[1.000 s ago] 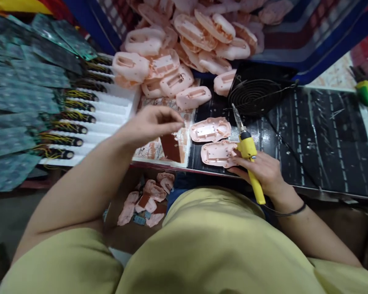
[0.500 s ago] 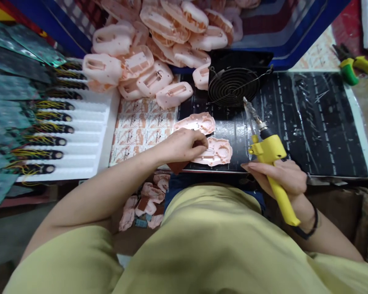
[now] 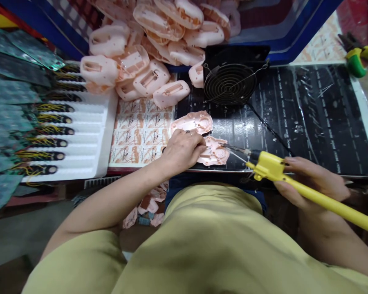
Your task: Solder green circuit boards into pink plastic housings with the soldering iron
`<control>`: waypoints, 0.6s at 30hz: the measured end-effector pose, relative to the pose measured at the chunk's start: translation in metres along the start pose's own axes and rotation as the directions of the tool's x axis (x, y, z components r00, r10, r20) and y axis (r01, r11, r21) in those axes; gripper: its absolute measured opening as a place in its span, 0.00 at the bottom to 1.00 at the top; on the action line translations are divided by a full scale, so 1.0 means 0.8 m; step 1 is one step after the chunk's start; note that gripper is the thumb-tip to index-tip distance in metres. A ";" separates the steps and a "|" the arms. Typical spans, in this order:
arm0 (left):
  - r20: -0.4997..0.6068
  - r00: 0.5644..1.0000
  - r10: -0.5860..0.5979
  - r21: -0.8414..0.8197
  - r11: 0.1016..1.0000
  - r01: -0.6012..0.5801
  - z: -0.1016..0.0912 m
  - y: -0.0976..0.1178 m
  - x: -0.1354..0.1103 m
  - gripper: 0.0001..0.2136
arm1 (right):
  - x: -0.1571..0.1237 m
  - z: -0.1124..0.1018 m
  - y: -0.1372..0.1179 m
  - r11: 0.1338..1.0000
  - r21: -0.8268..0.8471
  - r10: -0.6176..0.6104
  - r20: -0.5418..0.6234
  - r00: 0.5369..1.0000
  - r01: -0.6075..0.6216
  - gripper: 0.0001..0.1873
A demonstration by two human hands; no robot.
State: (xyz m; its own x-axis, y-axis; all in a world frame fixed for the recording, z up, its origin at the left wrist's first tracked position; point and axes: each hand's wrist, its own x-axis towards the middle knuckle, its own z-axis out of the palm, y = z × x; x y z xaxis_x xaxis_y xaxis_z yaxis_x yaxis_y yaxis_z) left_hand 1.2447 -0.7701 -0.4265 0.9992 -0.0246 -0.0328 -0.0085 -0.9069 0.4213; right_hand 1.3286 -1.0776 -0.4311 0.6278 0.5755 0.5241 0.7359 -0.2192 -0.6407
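My right hand (image 3: 313,179) grips a yellow soldering gun (image 3: 271,166) around its body. The gun points left, its metal tip over the round end of a pink plastic shell half (image 3: 220,152) at the bench's front edge. A thin wire-like feed runs beside the tip. My left hand (image 3: 185,149) bends over the left end of that shell, thumb and fingers pinched together. Whatever lies between those fingertips is hidden. Just behind, a second pink shell half (image 3: 199,121) lies inside-up, partly covered by my left hand.
A black fan (image 3: 230,83) with a wire guard stands behind the shells. Many pink housings (image 3: 153,77) spill from a blue crate (image 3: 306,36). At left, a white foam tray (image 3: 95,139) holds wired black parts and green circuit boards (image 3: 9,90). Pliers (image 3: 355,61) lie far right.
The soldering gun has swung down and left, from upright beside the fan to nearly level, bringing its tip onto the front shell. My left hand stays over the shell.
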 end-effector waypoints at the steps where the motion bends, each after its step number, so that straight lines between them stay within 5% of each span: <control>1: -0.004 1.000 0.006 0.012 1.000 -0.006 0.000 0.000 0.000 0.08 | 0.004 0.007 0.001 0.999 0.025 -0.036 -0.019 0.999 0.037 0.23; 8: 0.008 1.000 0.015 0.038 0.999 -0.016 -0.003 -0.001 -0.001 0.07 | 0.015 0.030 0.014 0.957 0.226 -0.194 0.032 0.980 0.182 0.18; 18: -0.004 1.000 0.028 0.045 0.999 -0.028 -0.001 -0.002 -0.002 0.07 | 0.041 0.019 0.004 0.945 0.190 -0.293 0.128 0.947 0.266 0.13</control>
State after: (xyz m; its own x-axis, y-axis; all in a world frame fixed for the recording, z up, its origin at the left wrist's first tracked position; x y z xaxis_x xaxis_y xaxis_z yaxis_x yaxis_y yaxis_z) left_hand 1.2432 -0.7680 -0.4264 0.9987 -0.0484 -0.0169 -0.0383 -0.9238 0.3809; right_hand 1.3474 -1.0476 -0.4248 0.3466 0.7106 0.6123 0.8142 0.0963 -0.5726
